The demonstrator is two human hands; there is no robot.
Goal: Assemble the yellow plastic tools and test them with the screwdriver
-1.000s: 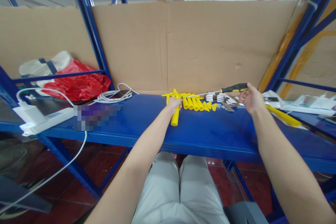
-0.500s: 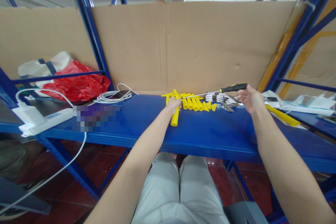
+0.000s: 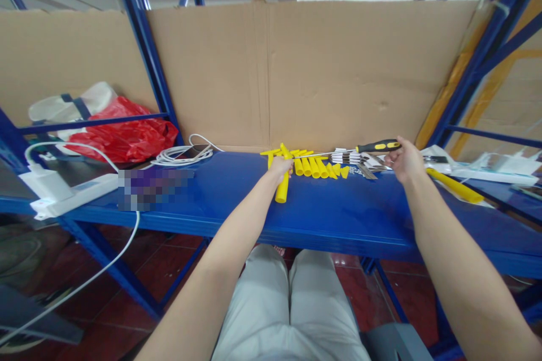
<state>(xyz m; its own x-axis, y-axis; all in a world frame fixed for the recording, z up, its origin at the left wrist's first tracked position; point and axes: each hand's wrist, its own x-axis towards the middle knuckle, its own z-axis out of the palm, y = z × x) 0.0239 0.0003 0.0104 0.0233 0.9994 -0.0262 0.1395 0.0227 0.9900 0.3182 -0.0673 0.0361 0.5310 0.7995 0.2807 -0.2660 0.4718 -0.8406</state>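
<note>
My left hand [image 3: 280, 168] is closed around a yellow plastic handle [image 3: 281, 192], its round lower end pointing toward me and its top showing above my fingers. My right hand [image 3: 404, 162] grips the end of a screwdriver [image 3: 376, 146] with a black and yellow grip. The thin shaft runs left, nearly level, to the yellow handle by my left fingers; its tip is hidden there. Several more yellow handles [image 3: 315, 169] lie in a row just right of my left hand. Small yellow wedge-shaped pieces [image 3: 344, 172] and flat metal blades [image 3: 367, 171] lie beneath the screwdriver.
All this is on a blue shelf top [image 3: 330, 208] backed by a cardboard sheet [image 3: 347, 73]. To the left are a coiled white cable [image 3: 182, 157], a power strip [image 3: 87, 194] and a red plastic bag [image 3: 127, 135]. A longer yellow piece [image 3: 459, 187] lies at right.
The screwdriver has turned about its shaft, so yellow patches on its grip now show. Its grip end sits slightly lower, and my right fingers have shifted. My left hand stays in place.
</note>
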